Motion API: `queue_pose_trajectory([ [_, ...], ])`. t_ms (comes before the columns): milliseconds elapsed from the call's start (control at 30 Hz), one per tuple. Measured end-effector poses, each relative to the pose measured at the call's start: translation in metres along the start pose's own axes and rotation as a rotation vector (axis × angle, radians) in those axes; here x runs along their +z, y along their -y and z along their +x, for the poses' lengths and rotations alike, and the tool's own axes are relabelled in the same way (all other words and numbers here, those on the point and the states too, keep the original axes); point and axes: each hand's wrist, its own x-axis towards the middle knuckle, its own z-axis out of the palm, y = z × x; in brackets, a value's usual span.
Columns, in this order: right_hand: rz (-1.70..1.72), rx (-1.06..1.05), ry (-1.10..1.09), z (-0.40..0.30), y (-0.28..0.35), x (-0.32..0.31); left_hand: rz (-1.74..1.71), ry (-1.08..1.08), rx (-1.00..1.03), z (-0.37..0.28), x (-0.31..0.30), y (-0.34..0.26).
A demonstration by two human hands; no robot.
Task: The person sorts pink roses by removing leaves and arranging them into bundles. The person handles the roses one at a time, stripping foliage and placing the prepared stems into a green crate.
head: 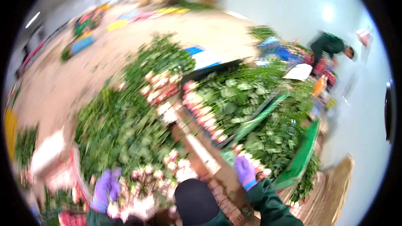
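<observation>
My left hand [106, 190], in a purple glove, is over the left end of a row of pale pink and white roses [147, 174]. A pale bloom shows just below its fingers; blur hides whether it grips a stem. My right hand [245, 169], gloved the same, is at the near end of a green mesh wrap [251, 130], beside rose heads [257, 164]. Whether its fingers close on the wrap is unclear. Leafy rose stems [122, 131] spread away from the left blooms. Another bunch of leafy stems [270, 144] lies between green mesh sheets on the right.
A wooden board with a pale strip [201, 152] runs between the piles. Behind it sits a black-sided container [213, 70] of roses. A person [329, 44] bends over flowers at far right. Brown cardboard [336, 191] stands at lower right. A rounded dark shape [196, 201] blocks the bottom middle.
</observation>
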Motion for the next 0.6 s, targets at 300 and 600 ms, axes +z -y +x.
queue_pose_trajectory([
  [300, -0.199, 0.219, 1.01, 0.091, 0.132, 0.272, 0.028, -0.024, 0.018, -0.01, -0.055, -0.006],
  [600, -1.041, 0.194, 1.436, 0.023, 0.141, 0.43, -0.139, -0.166, 0.099, -0.037, -0.086, -0.044],
])
